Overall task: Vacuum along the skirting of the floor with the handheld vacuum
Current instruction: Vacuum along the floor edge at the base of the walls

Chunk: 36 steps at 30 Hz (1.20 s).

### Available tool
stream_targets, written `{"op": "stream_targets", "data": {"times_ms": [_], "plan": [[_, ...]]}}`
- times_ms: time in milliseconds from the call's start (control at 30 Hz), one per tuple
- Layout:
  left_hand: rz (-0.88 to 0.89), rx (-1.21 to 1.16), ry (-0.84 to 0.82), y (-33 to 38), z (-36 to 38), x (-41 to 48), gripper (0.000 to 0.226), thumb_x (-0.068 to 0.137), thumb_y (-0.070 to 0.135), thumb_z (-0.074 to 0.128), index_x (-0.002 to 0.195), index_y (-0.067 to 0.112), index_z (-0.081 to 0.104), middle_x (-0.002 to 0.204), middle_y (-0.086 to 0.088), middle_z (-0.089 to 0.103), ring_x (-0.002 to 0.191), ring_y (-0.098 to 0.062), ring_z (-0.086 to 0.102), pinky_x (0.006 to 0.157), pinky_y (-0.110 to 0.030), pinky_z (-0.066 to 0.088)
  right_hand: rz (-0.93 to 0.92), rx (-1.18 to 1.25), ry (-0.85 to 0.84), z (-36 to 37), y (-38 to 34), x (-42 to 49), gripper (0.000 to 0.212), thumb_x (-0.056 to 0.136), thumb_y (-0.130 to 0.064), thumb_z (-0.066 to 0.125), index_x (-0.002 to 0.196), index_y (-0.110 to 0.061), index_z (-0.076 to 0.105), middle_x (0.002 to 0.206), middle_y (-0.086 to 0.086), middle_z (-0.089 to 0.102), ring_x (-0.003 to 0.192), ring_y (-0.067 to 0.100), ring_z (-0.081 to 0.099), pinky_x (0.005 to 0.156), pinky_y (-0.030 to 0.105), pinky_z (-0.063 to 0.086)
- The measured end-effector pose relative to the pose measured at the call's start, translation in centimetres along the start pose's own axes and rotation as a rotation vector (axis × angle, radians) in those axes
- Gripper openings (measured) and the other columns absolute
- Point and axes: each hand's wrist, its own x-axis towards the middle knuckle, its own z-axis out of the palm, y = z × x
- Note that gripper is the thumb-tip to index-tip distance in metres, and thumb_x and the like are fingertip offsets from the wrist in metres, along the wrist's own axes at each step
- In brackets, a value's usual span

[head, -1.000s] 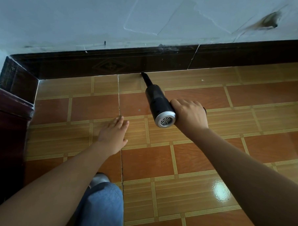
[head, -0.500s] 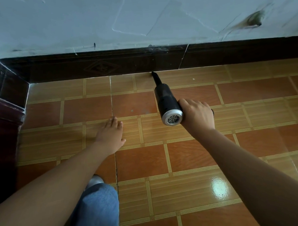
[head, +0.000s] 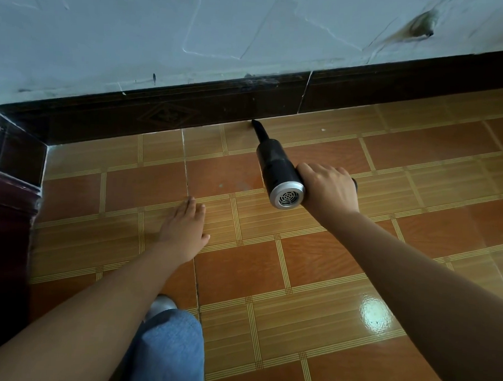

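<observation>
Leaning on a flat left hand [head: 183,230], right fingers [head: 317,171] curled round the handheld vacuum [head: 276,167], the person could tilt its nozzle [head: 260,130] off the skirting [head: 167,116].

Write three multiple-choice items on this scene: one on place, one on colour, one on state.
1. Where is the nozzle tip of the vacuum? A) at the foot of the skirting B) high in the air C) in a bucket
2. What colour is the rear cap? A) red B) silver C) green
3. What is the left hand doing? A) gripping a cloth B) lying flat on the floor C) waving
1 A: the tip meets the floor-skirting join. 2 B: the vented end is silver. 3 B: straight fingers on the floor; the right hand grips the vacuum.
</observation>
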Motion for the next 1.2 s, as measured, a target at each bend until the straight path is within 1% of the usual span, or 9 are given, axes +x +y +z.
{"op": "stream_targets", "data": {"times_ms": [200,333,467,600,733,900,1033,1200], "plan": [[-0.011,-0.019,-0.012,0.1,0.0,0.0,0.072,0.100,0.042,0.036,0.152,0.011,-0.002,0.159,-0.014,-0.009,0.148,-0.025,-0.004,0.120,-0.038,0.006,0.050,-0.024,-0.029,-0.5,1.4,-0.4,0.018,0.066,-0.004,0.071,0.072,-0.008,0.055,0.060,0.007,0.058,0.051,0.026,0.051,0.058,0.031,0.029],[-0.010,-0.039,-0.016,0.2,0.0,0.1,0.072,0.100,0.041,0.036,0.152,0.010,-0.002,0.159,-0.014,-0.010,0.148,-0.026,-0.005,0.120,-0.038,0.007,0.046,-0.039,-0.027,-0.5,1.4,-0.3,0.019,0.066,-0.004,0.072,0.072,-0.008,0.055,0.060,0.006,0.058,0.051,0.026,0.051,0.058,0.030,0.028],[-0.008,-0.041,-0.014,0.2,0.1,0.1,0.073,0.100,0.042,0.037,0.152,0.009,-0.002,0.158,-0.016,-0.010,0.148,-0.026,-0.004,0.120,-0.038,0.007,0.019,-0.037,-0.009,-0.2,0.4,-0.1,0.023,0.061,-0.002,0.074,0.069,-0.008,0.053,0.057,0.006,0.057,0.049,0.026,0.052,0.056,0.029,0.027],[-0.003,-0.047,-0.007,0.1,0.2,0.2,0.073,0.100,0.041,0.037,0.152,0.008,-0.001,0.159,-0.016,-0.009,0.148,-0.026,-0.003,0.120,-0.037,0.007,-0.030,-0.008,0.002,0.2,-0.7,0.1,0.022,0.062,-0.006,0.075,0.070,-0.009,0.055,0.056,0.005,0.057,0.047,0.026,0.053,0.056,0.028,0.027],[-0.002,-0.047,-0.001,0.0,0.3,0.2,0.073,0.100,0.041,0.038,0.152,0.009,-0.001,0.159,-0.015,-0.009,0.148,-0.025,-0.004,0.120,-0.037,0.007,-0.090,0.028,-0.009,0.5,-1.8,0.5,0.022,0.062,-0.009,0.077,0.071,-0.009,0.057,0.059,0.004,0.059,0.049,0.026,0.055,0.056,0.028,0.029],[-0.005,-0.042,0.003,0.1,0.5,0.3,0.075,0.099,0.043,0.039,0.152,0.009,-0.002,0.159,-0.015,-0.009,0.148,-0.026,-0.005,0.121,-0.038,0.008,-0.105,0.036,-0.035,0.7,-2.5,1.0,0.022,0.061,-0.009,0.077,0.071,-0.009,0.057,0.059,0.005,0.059,0.051,0.027,0.055,0.056,0.028,0.030],[-0.012,-0.057,0.008,0.5,0.4,0.1,0.075,0.099,0.041,0.039,0.152,0.008,-0.003,0.159,-0.015,-0.010,0.148,-0.026,-0.004,0.121,-0.038,0.006,-0.071,0.019,-0.054,0.5,-1.7,0.9,0.019,0.065,-0.009,0.074,0.073,-0.010,0.056,0.061,0.005,0.059,0.053,0.028,0.056,0.058,0.029,0.029],[0.030,-0.072,0.015,1.7,-0.2,0.5,0.074,0.100,0.040,0.037,0.151,0.007,-0.004,0.159,-0.015,-0.010,0.148,-0.026,-0.006,0.122,-0.037,0.003,0.026,-0.018,-0.050,-0.1,-0.2,0.2,0.017,0.067,-0.005,0.071,0.073,-0.009,0.056,0.062,0.006,0.060,0.055,0.027,0.056,0.059,0.030,0.028]]}}
